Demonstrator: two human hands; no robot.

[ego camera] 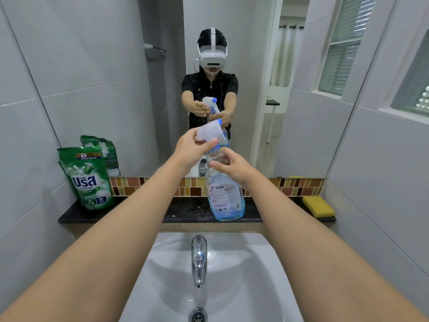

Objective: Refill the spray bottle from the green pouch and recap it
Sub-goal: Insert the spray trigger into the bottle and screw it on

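Observation:
A clear spray bottle [224,196] with a little blue liquid at its bottom stands on the black ledge [185,211] behind the sink. My right hand [234,167] grips the bottle's neck. My left hand [192,147] is closed on the white spray head [210,132] with its blue nozzle and collar, which sits at the top of the bottle. Whether the head is screwed on or loose I cannot tell. The green pouch [87,177] stands upright at the ledge's left end, apart from both hands.
A white sink [260,270] with a chrome tap [199,259] lies below my arms. A yellow sponge [318,206] rests at the ledge's right end. A mirror above the ledge reflects a person wearing a headset. Tiled walls close in left and right.

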